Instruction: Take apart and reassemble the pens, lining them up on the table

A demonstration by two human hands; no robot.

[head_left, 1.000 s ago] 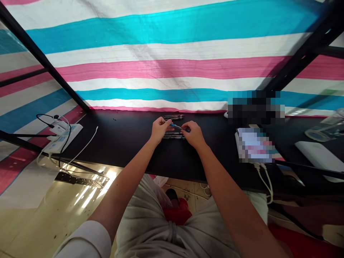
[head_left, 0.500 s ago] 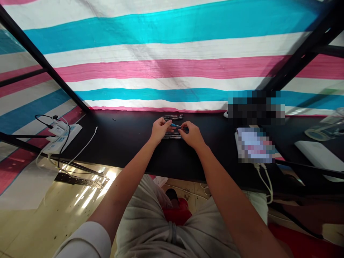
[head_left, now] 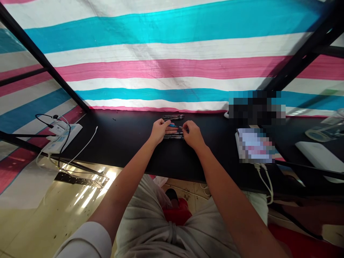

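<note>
My left hand pinches a slim pen with a blue part between thumb and forefinger, its other fingers reaching out beneath. The pen points right, towards my right hand, whose fingertips are pressed together at its thin far end. What exactly those fingertips grip is too small to make out. Just behind my hands, dark and clear pens lie side by side on the black table. More pens lie in front, partly covered by my hands.
To the left, a white power strip carries plugs and cables, and a white cable crosses the tabletop. A blurred-out phone with cables is on the right, near a white box-like object. Striped sheeting hangs behind the table.
My right hand has shifted slightly right, and more of the pen's thin end shows between my hands. My left hand stays almost in place, its lower fingers straighter.
</note>
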